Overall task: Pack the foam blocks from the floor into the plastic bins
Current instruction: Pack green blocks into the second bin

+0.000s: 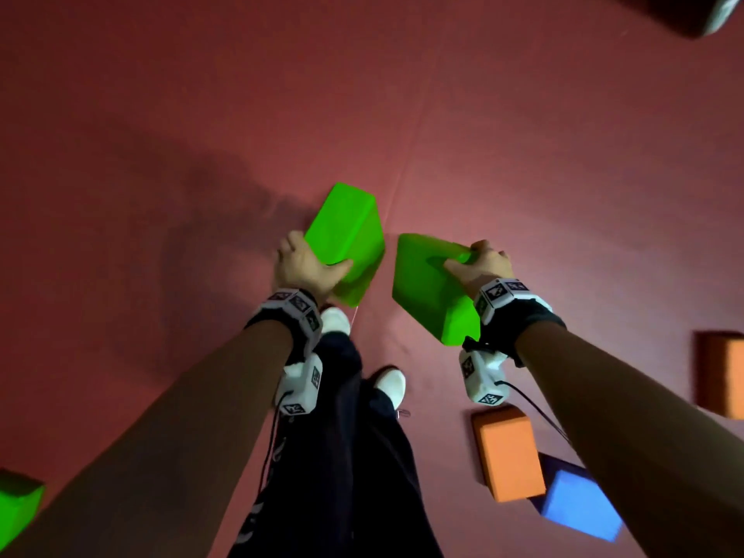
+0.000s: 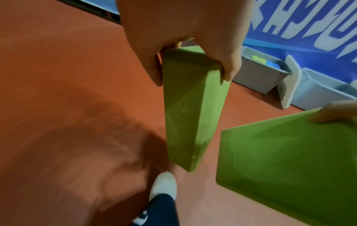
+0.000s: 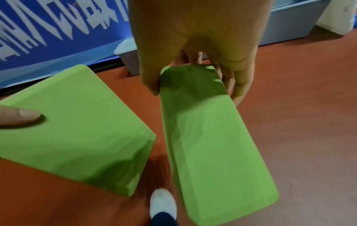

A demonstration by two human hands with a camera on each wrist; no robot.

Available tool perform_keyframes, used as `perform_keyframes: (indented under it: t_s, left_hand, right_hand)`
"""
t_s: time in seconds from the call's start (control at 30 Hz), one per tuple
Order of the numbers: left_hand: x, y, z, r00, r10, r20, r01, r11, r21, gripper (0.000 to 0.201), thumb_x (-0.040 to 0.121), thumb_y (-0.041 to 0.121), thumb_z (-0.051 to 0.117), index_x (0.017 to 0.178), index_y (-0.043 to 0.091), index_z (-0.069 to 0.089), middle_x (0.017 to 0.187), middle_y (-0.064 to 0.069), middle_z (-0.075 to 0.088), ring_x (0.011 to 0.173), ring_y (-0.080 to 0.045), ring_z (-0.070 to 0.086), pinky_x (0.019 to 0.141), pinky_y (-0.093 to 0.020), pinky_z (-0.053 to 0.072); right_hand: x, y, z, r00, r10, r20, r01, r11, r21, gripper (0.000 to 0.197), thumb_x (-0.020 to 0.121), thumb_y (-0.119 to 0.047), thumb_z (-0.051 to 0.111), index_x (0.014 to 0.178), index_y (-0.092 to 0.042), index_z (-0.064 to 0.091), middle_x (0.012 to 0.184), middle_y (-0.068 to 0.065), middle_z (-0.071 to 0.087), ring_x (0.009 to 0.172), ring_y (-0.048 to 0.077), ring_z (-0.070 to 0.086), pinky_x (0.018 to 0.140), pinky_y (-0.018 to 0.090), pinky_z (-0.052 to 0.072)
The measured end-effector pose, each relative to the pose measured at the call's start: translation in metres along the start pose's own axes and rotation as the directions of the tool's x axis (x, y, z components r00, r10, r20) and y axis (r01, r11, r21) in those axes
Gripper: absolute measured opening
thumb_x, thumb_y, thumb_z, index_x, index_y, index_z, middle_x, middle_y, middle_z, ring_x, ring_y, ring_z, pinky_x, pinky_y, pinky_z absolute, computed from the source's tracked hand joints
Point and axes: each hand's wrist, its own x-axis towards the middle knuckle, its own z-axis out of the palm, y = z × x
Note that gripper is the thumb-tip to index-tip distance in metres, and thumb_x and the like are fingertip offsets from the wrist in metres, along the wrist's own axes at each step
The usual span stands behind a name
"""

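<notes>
Both forearms reached forward, left hand [image 1: 306, 267] clamped on one green foam block [image 1: 346, 231], right hand [image 1: 481, 263] clamped on another green block [image 1: 430, 292], each held by an end, clear of the floor [image 1: 161, 155], probably for carrying to the grey bins [image 2: 258, 76] ahead.

The left hand [image 2: 185, 30] holds a green foam block [image 2: 191, 110] by its upper end, thumb on one side and fingers on the other; the block hangs lengthwise above the red floor [image 2: 58, 76]. A second green foam block [image 2: 289, 165] sits lower right, apart from the first, with fingertips [image 2: 336, 114] of the other hand on its upper edge. Grey plastic bins [image 2: 258, 76] stand along a blue lettered wall [image 2: 309, 23]; one contains green and blue blocks. A white shoe [image 2: 164, 185] is below the first block.
</notes>
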Motion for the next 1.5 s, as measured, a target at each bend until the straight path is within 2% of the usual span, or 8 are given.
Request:
perform_keyframes:
  t_s: [0.13,0.33,0.47,0.73,0.9,1.07,1.27,1.5]
  left_hand:
    - [0.049,0.104,0.015,0.996,0.087,0.01,-0.087,0.994,0.066,0.081,0.066,0.051,0.077,0.122,0.003,0.042,0.126,-0.017,0.05,0.12,-0.035,0.046,0.095,-0.04,0.038]
    - [0.138,0.24,0.039,0.972,0.227,0.056,-0.233,0.966,0.117,0.081,0.066,0.053,0.077,0.119,0.003,0.042,0.126,-0.016,0.049,0.12,-0.035,0.044,0.096,-0.041,0.037]
    - [0.188,0.338,0.048,0.953,0.284,0.108,-0.298,0.942,0.153,0.082,0.068,0.054,0.076,0.121,0.003,0.041,0.127,-0.017,0.047,0.121,-0.036,0.043,0.096,-0.043,0.038]
    - [0.263,0.524,0.104,0.955,0.267,0.13,-0.288,0.939,0.187,0.084,0.067,0.051,0.079,0.122,-0.001,0.043,0.126,-0.021,0.048,0.121,-0.038,0.043,0.103,-0.042,0.032]
    - [0.298,0.648,0.14,0.957,0.274,0.091,-0.286,0.941,0.179,0.082,0.066,0.049,0.08,0.12,-0.002,0.044,0.123,-0.02,0.05,0.117,-0.037,0.045,0.099,-0.042,0.035]
    - [0.336,0.774,0.159,0.967,0.256,0.009,-0.254,0.953,0.168,0.083,0.065,0.056,0.077,0.115,-0.002,0.046,0.12,-0.021,0.052,0.114,-0.038,0.047,0.096,-0.043,0.035]
    - [0.416,0.883,0.16,0.94,0.315,-0.129,-0.305,0.948,0.09,0.083,0.065,0.058,0.075,0.113,-0.004,0.048,0.116,-0.023,0.054,0.112,-0.038,0.048,0.098,-0.043,0.033]
    - [0.535,0.97,0.154,0.958,0.252,-0.136,-0.253,0.967,0.004,0.086,0.069,0.059,0.072,0.121,-0.003,0.044,0.123,-0.02,0.05,0.118,-0.036,0.045,0.101,-0.041,0.033]
  right_hand:
    - [0.052,-0.002,-0.071,0.994,0.056,-0.099,-0.047,0.994,0.095,0.07,0.079,-0.042,0.069,0.134,-0.01,0.039,0.133,0.018,0.04,0.116,0.037,0.051,0.095,0.037,0.042]
    - [0.145,-0.021,-0.16,0.986,0.105,-0.13,-0.074,0.973,0.219,0.054,0.084,-0.041,0.063,0.13,-0.02,0.047,0.129,0.018,0.041,0.107,0.036,0.057,0.095,0.031,0.043]
    - [0.202,-0.035,-0.233,0.977,0.169,-0.128,-0.127,0.951,0.281,0.047,0.088,-0.041,0.056,0.133,-0.027,0.047,0.129,0.02,0.038,0.107,0.039,0.056,0.099,0.033,0.041]
    - [0.327,-0.025,-0.39,0.981,0.181,-0.071,-0.151,0.939,0.308,0.041,0.088,-0.038,0.054,0.128,-0.027,0.051,0.125,0.015,0.04,0.104,0.034,0.057,0.098,0.033,0.044]
    - [0.405,-0.032,-0.49,0.981,0.188,-0.047,-0.162,0.93,0.331,0.051,0.082,-0.039,0.064,0.129,-0.027,0.05,0.124,0.017,0.042,0.104,0.033,0.058,0.096,0.031,0.045]
    - [0.468,-0.056,-0.599,0.983,0.144,-0.118,-0.094,0.932,0.35,0.049,0.08,-0.043,0.065,0.126,-0.03,0.053,0.122,0.017,0.047,0.104,0.032,0.058,0.094,0.031,0.045]
    - [0.544,-0.11,-0.703,0.953,0.111,-0.282,0.016,0.912,0.411,0.043,0.08,-0.039,0.066,0.121,-0.028,0.057,0.119,0.014,0.046,0.1,0.032,0.056,0.088,0.029,0.043]
    - [0.641,-0.184,-0.788,0.938,0.116,-0.327,0.036,0.905,0.424,0.042,0.081,-0.039,0.067,0.121,-0.029,0.057,0.117,0.012,0.047,0.098,0.029,0.057,0.086,0.024,0.039]
